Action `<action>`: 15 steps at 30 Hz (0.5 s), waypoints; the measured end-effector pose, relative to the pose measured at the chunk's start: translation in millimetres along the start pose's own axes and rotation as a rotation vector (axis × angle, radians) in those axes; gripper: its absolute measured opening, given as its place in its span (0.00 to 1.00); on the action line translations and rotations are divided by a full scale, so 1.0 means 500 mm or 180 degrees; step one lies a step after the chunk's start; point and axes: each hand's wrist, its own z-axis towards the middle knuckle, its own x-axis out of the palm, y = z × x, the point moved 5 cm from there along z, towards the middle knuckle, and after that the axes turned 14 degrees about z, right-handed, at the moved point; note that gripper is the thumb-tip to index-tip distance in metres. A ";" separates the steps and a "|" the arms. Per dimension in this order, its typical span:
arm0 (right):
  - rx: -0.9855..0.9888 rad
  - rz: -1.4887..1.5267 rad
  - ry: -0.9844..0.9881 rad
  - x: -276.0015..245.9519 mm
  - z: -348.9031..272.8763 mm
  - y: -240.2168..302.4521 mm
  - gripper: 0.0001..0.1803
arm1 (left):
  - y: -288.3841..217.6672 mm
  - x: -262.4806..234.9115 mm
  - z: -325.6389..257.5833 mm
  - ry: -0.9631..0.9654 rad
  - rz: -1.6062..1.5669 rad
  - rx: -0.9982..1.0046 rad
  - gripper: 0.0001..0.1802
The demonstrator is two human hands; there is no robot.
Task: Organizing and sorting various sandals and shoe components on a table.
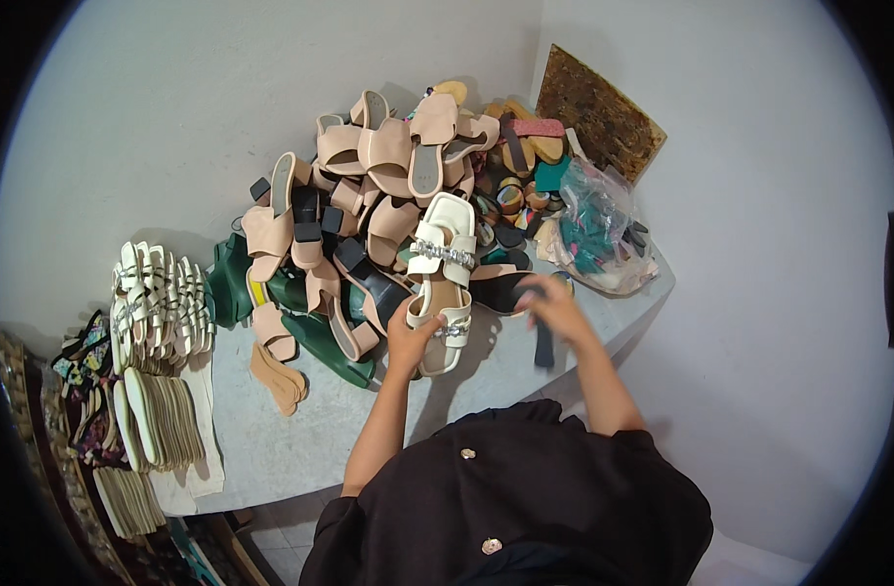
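My left hand (413,342) grips a white slide sandal (449,256) by its side, thumb over the lower strap. The sandal has two jewelled straps and a tan insole, and it is tilted upright above the table. My right hand (556,311), smeared by motion, is to the right of the sandal, apart from it. Just below that hand is a blurred dark strip (544,348); whether the fingers hold it I cannot tell. Behind the sandal rises a heap of beige heeled slides (386,146), some showing black soles.
White jewelled straps (154,303) and stacked pale insoles (164,420) line the table's left side. Dark green pieces (325,347) and loose tan insoles (279,379) lie near the heap. A clear plastic bag (603,230) sits at right. A brown board (598,112) leans on the wall.
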 end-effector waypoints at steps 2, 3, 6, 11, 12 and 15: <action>-0.1309 -0.0612 -0.0895 -0.078 0.022 0.130 0.12 | -0.001 -0.002 -0.013 -0.0051 -0.0154 0.0021 0.25; -0.1416 -0.1263 -0.1384 -0.092 0.016 0.212 0.11 | 0.002 -0.008 -0.018 -0.0075 -0.0125 0.0035 0.25; -0.2759 -0.1419 -0.2366 -0.209 0.028 0.333 0.11 | -0.009 0.003 -0.022 -0.0087 -0.0001 0.0070 0.25; -0.2944 -0.2119 -0.3177 -0.339 0.079 0.344 0.15 | -0.018 0.004 -0.026 -0.0061 -0.0065 0.0112 0.25; -0.2960 -0.2112 -0.3158 -0.368 0.093 0.311 0.15 | -0.020 0.003 -0.028 -0.0028 -0.0111 0.0100 0.25; -0.0682 -0.2392 -0.2636 -0.373 0.156 0.212 0.20 | -0.015 -0.015 -0.030 -0.0114 0.0100 0.0163 0.25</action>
